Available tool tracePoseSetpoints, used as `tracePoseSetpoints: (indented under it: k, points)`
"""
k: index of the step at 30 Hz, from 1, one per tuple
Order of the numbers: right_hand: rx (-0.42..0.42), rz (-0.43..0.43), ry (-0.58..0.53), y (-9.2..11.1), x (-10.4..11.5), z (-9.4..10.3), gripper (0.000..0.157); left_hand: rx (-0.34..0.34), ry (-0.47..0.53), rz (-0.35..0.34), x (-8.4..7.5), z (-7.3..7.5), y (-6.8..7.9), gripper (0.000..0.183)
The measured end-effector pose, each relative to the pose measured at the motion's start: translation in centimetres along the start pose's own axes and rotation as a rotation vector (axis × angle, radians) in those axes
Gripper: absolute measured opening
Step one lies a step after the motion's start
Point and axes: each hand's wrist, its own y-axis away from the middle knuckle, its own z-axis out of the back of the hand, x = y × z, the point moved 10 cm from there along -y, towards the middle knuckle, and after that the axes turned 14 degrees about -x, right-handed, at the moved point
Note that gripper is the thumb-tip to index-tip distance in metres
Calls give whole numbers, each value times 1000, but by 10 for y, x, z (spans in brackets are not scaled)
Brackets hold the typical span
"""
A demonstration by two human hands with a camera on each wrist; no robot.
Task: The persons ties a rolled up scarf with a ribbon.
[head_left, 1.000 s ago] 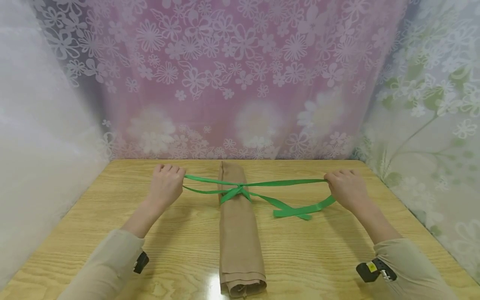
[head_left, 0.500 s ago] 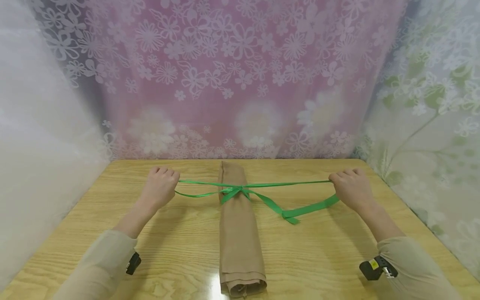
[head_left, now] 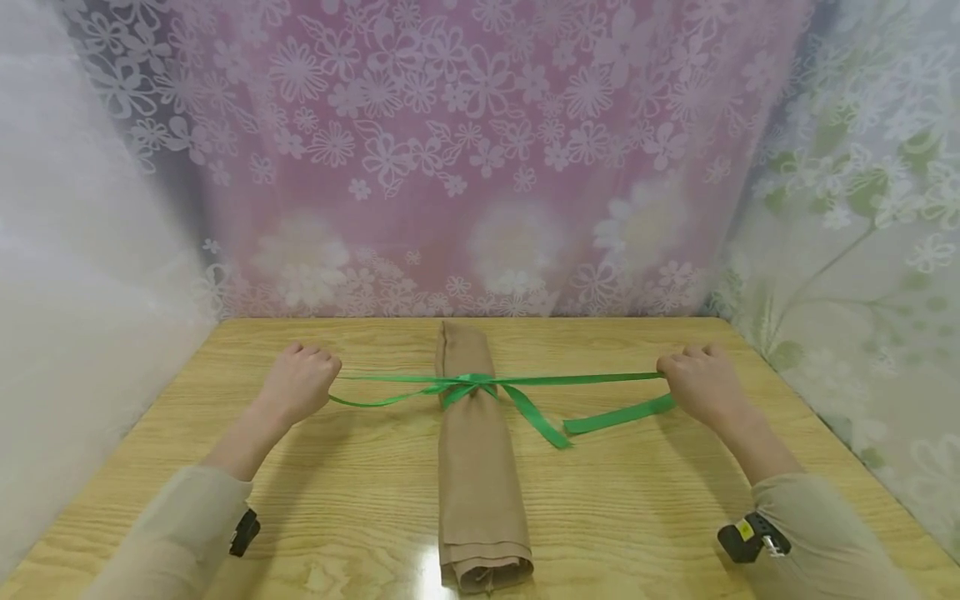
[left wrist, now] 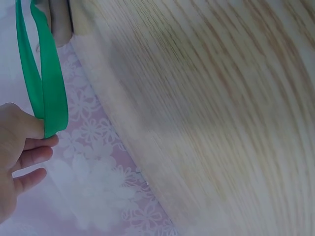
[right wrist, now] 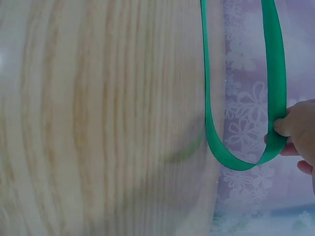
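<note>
A rolled brown cloth [head_left: 480, 467] lies lengthwise on the table, with a green ribbon [head_left: 472, 381] tied around its upper part. Off to the left, my left hand [head_left: 302, 382] pinches a loop of the ribbon between thumb and index finger; the left wrist view shows the loop [left wrist: 53, 83] folded at the fingertips. On the other side my right hand [head_left: 703, 383] pinches a strand of the ribbon that runs nearly straight from the knot. A tail hangs below that hand, its curve [right wrist: 231, 162] visible in the right wrist view. Another short tail droops beside the roll.
The wooden table [head_left: 615, 517] carries the roll. Behind it hangs a pink floral curtain [head_left: 480, 167], with pale curtains [head_left: 862, 250] at the sides. A black wrist camera [head_left: 752, 537] sits at the right sleeve, another [head_left: 243, 533] at the left.
My left hand has moved left and slightly down, and the right hand slightly outward and down. The knot has flattened against the roll, and the drooping tail has shortened toward it.
</note>
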Motion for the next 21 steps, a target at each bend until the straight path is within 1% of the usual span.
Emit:
tracePoseSetpoints:
  k: [2,7,10,14,21]
  points:
    - [11,0,-10,1,1,-3,10,8,8,-4,1,0,1,20]
    - [37,-13,-21,2,0,-8,10,58,21,-4,3,-4,4,23]
    - [47,-20,-30,3,-2,-10,9,86,29,-4,4,-7,6,32]
    - [57,-25,-37,4,-3,-11,8,103,45,0,4,-9,10,44]
    - [82,-32,-29,6,-5,-13,9,125,113,42,7,-9,14,48]
